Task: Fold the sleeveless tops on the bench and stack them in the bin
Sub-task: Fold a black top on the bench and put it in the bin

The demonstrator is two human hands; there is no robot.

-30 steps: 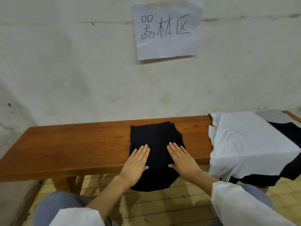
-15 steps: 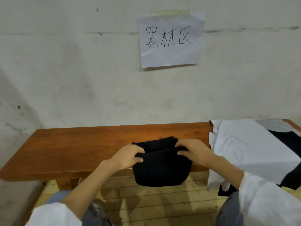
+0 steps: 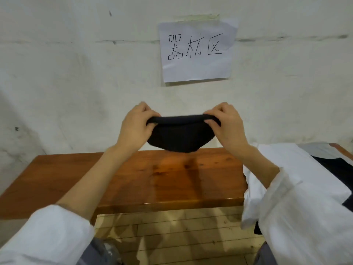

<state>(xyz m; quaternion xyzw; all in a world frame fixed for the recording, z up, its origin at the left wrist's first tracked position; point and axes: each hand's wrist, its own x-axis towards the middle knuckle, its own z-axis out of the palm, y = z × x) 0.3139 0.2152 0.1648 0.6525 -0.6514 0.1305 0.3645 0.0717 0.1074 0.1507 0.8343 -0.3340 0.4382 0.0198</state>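
The top [image 3: 181,135] has risen off the desk [image 3: 152,178], left hand [image 3: 133,129] and right hand [image 3: 229,129] fingers [image 3: 214,111] pinching its ends; sagging folds may spill open.

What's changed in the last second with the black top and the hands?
The black top, pressed flat on the bench a second ago, was gripped at both ends by the left hand and right hand and lifted clear of the wood, folded and sagging between them. The pile of white and black tops at the bench's right end stayed put.
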